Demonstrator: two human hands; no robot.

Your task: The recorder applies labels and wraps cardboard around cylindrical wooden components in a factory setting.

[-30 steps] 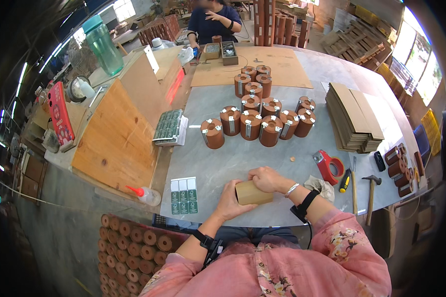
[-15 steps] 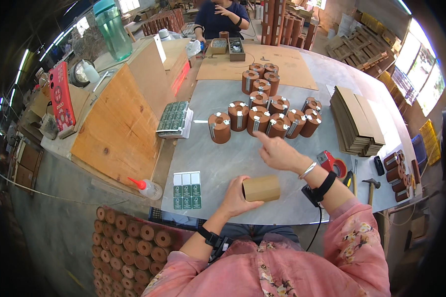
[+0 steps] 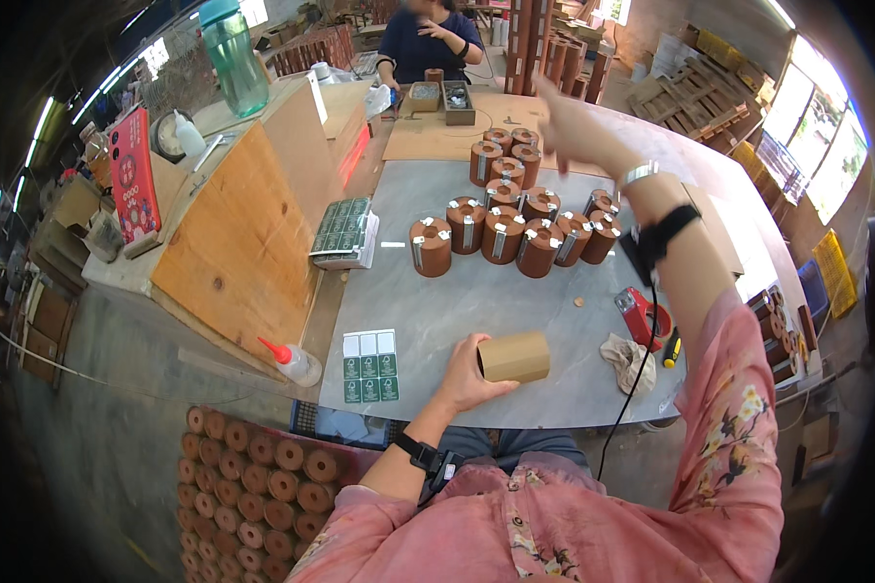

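My left hand [image 3: 472, 377] is wrapped round the left end of a many-sided brown cardboard sleeve [image 3: 517, 357], lying on its side near the table's front edge. Its open end faces the palm. My right hand [image 3: 578, 131] is raised and stretched far forward, fingers extended and a little blurred, holding nothing that I can see. Below and left of it stand several reddish-brown wooden cylinders [image 3: 431, 248], each with a hole in the top and pale metal strips. Left of the sleeve lies a sheet of green and white labels [image 3: 370, 366].
A red tape dispenser [image 3: 642, 316], a crumpled cloth [image 3: 628, 362] and a yellow-black tool [image 3: 672, 350] lie at the right. Label stacks [image 3: 344, 233] and a red-tipped bottle [image 3: 292, 361] are at the left. A co-worker [image 3: 430, 44] sits across the table. My right arm partly hides flat cardboard [image 3: 715, 228].
My right hand has swung up and forward, from just in front of the cylinders to beyond them. The cloth now shows beside the tape dispenser. My left hand keeps the sleeve in place.
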